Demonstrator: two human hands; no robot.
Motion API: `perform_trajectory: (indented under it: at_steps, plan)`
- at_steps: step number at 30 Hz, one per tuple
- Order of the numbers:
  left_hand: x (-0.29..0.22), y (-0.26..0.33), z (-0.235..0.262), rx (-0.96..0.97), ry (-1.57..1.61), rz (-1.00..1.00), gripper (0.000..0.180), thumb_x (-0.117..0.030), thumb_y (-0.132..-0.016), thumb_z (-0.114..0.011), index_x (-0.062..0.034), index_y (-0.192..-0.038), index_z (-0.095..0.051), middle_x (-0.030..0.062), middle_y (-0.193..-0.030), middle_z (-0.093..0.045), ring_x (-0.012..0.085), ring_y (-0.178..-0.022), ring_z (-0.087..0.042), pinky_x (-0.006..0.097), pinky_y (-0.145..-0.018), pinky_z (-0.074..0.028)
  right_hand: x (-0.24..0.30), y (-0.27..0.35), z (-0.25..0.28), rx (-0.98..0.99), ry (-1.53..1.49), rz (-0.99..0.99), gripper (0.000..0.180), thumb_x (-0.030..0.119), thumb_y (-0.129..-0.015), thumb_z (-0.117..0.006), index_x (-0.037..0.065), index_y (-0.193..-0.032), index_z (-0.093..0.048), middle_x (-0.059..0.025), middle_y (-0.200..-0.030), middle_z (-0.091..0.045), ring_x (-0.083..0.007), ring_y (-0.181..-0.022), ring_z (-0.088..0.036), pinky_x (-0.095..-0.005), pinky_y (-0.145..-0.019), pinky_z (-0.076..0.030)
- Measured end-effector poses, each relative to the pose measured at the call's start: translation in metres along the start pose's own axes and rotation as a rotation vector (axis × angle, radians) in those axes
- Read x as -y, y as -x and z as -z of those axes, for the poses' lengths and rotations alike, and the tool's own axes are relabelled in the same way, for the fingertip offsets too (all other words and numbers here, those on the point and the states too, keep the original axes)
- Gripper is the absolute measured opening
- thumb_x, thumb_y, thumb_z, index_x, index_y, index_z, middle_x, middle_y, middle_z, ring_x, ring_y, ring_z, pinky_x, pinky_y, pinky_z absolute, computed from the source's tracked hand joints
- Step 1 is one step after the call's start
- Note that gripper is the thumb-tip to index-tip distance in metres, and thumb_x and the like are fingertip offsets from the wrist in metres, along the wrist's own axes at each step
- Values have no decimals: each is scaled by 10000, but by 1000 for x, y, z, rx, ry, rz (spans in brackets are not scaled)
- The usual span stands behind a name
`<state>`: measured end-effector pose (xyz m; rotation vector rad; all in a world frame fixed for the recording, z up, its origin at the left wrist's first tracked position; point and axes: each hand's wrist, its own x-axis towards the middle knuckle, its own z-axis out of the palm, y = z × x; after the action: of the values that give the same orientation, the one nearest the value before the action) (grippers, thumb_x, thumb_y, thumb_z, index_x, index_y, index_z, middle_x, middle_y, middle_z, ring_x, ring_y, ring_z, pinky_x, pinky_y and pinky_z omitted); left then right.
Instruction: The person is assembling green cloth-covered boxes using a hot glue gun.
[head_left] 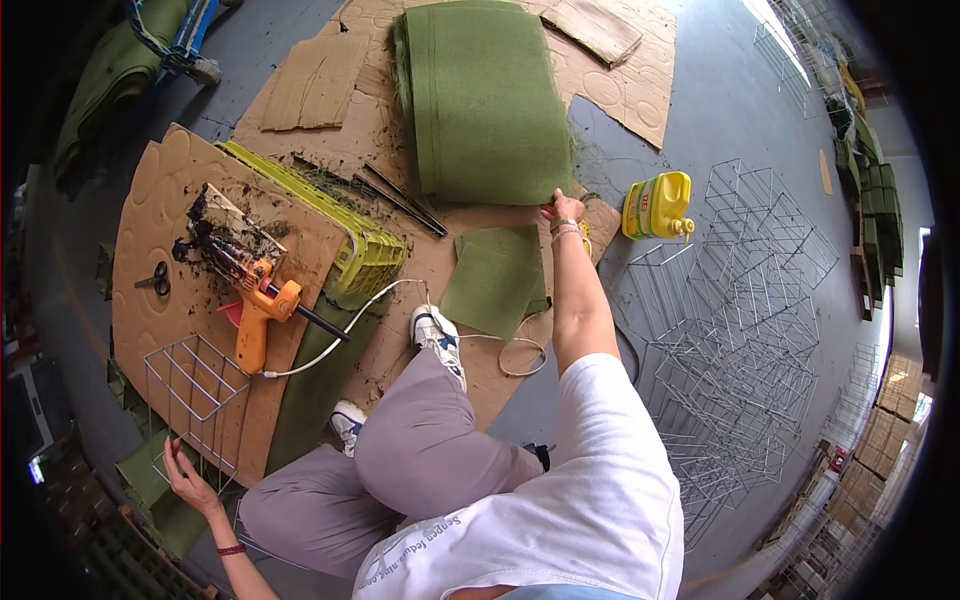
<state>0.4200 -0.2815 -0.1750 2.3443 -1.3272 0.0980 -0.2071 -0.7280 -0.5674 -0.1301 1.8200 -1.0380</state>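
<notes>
Reference: clock directions run from the middle of the view, twelve at the top.
Green mesh stack: on the cardboard at twelve o'clock, layered, its nearest right corner under the reaching hand.
Right hand: between one and two o'clock, fingers drawn together at that corner; whether they pinch one sheet, several or none I cannot tell.
Left hand: at eight o'clock, fingers loosely curled at the near end of the wire rack; I cannot tell whether they have hold of a wire.
Corner peel: best to roll the top layer up with thumb and fingertip, checking that only one sheet lifts.
Rack support: a light, steady touch should suffice; pressing hard could tilt it.
Hot-glue gun: at nine o'clock; keep mesh and wrist off its nozzle, which may be hot.
White cord: runs toward the shoe; mind snagging it.
</notes>
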Motion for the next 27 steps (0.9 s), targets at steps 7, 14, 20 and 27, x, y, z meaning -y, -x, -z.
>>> perform_trajectory:
  at_steps: [7,14,20,27]
  plan:
    - [-10,-5,-15,4,34,-24,349,-204,-989,-461,29,-1231,-556,160,-1083,-621,275,-1000,-598,357,-889,-445,24,-13,29,18,212,426,259,153,-926,-525,-80,-1038,-538,-207,-829,-648,-292,-573,-673,-364,-446,-579]
    - [-6,-1,-8,2,12,-16,354,-218,-988,-466,22,-1231,-558,158,-1078,-622,276,-996,-600,360,-882,-441,23,-4,24,-74,277,641,329,26,-856,-555,-53,-1173,-516,-195,-893,-642,-265,-572,-670,-336,-440,-578]
    - [-11,-3,-10,-10,6,-21,356,-228,-986,-467,22,-1221,-563,159,-1071,-623,282,-991,-601,361,-881,-439,13,-21,35,-112,287,673,346,67,-827,-599,-53,-1145,-538,-165,-843,-668,-263,-560,-664,-338,-459,-578]
    - [-12,-3,-2,-6,-17,-23,356,-228,-981,-473,21,-1219,-563,158,-1045,-625,280,-983,-596,365,-880,-433,17,13,24,-377,773,859,195,295,-802,-639,134,-888,-705,-98,-829,-698,-281,-802,-671,-414,-714,-508]
